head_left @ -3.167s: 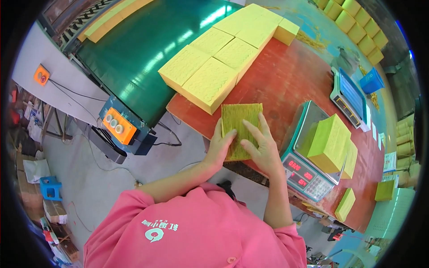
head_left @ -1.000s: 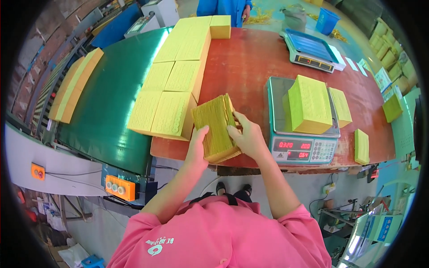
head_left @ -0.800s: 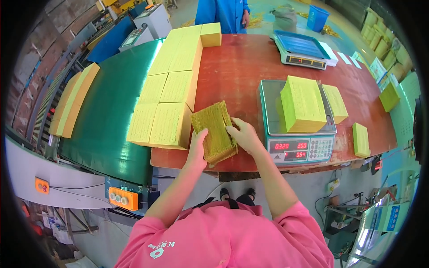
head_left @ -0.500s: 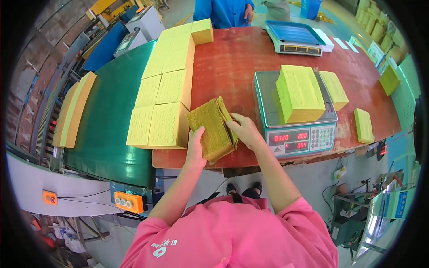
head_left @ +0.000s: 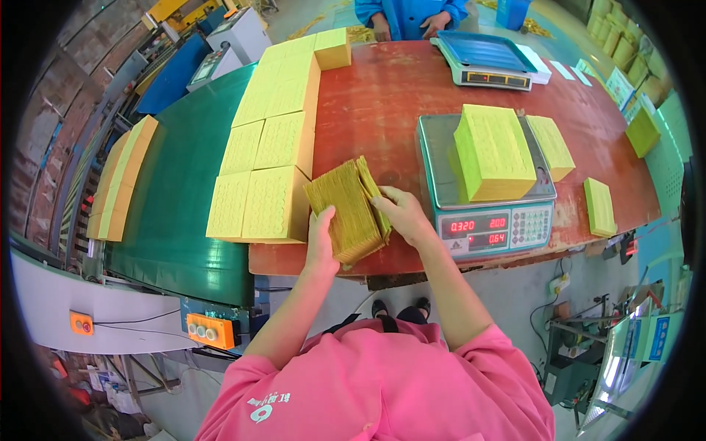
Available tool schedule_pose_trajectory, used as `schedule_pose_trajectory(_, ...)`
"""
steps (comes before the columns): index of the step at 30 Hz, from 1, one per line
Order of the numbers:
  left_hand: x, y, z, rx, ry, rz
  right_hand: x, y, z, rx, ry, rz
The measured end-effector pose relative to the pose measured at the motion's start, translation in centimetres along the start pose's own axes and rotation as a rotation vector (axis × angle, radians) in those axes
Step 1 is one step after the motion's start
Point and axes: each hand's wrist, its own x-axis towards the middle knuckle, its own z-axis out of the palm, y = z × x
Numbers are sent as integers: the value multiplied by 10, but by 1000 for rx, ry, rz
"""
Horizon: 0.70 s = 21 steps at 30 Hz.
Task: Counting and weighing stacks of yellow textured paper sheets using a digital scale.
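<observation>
A thick olive-yellow stack of paper sheets (head_left: 348, 207) stands tilted at the near edge of the reddish-brown table (head_left: 382, 95). My left hand (head_left: 321, 242) grips its near left side. My right hand (head_left: 399, 213) holds its right side, where a thinner part of the stack leans apart from the rest. Just to the left lie several bright yellow paper blocks (head_left: 268, 169) in rows. To the right a grey digital scale (head_left: 485, 198) carries a tall yellow block (head_left: 493, 151).
A green conveyor belt (head_left: 169, 213) runs along the left. A second scale with a blue tray (head_left: 485, 59) stands at the far side, in front of a person in blue (head_left: 408, 15). Loose yellow stacks (head_left: 599, 206) lie at the right of the table.
The view has shifted so the table sits more squarely ahead. Both hands stay on the olive-yellow stack, which has tilted and now splits slightly on its right side.
</observation>
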Motion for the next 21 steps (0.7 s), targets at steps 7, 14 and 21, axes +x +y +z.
schedule_pose_trajectory(7, -2, 1, 3, -47, 39, -33, -4, -10, 5, -91, 4, 19)
schedule_pose_trajectory(14, 10, -9, -9, -12, 26, 20, -9, -18, 9, -230, 24, -24)
schedule_pose_trajectory(21, 10, -14, -11, -27, 30, 30, -11, -18, 8, -272, 66, -87)
